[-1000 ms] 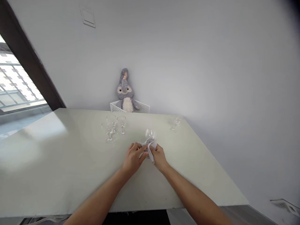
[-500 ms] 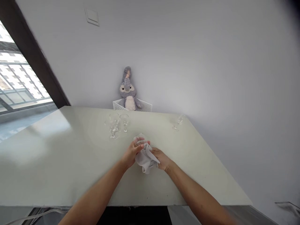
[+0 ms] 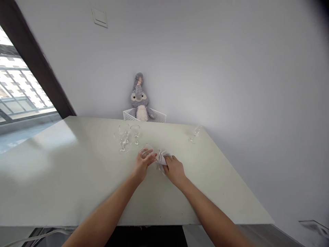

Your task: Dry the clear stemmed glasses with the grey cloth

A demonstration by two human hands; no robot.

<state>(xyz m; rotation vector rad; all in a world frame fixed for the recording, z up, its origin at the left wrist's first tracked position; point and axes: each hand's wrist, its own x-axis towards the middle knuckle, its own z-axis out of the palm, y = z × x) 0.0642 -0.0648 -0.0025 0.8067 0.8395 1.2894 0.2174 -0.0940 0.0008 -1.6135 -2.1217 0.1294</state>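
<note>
My left hand (image 3: 144, 163) grips a clear wine glass (image 3: 149, 149) by its bowl, fingers wrapped round it. The glass is tilted, its bowl toward the left and its stem end toward the cloth. In my right hand (image 3: 175, 168) a crumpled white cloth (image 3: 161, 158) is bunched up, pressed round the glass's stem end, which it mostly hides. Both hands are close together over the middle of the table. Beyond my left hand stand several stemmed glasses, among them a nearer glass (image 3: 122, 142) and one a little to the right (image 3: 135, 131).
Another glass (image 3: 196, 131) lies on its side at the back right of the white table (image 3: 77, 178). Behind the table's far edge, a grey plush toy (image 3: 139, 99) sits in a white perforated basket (image 3: 161, 117) against the wall. A window is at the left.
My right hand has turned over, knuckles up, and moved the cloth up and forward along the glass. My left hand has shifted slightly left with the glass.
</note>
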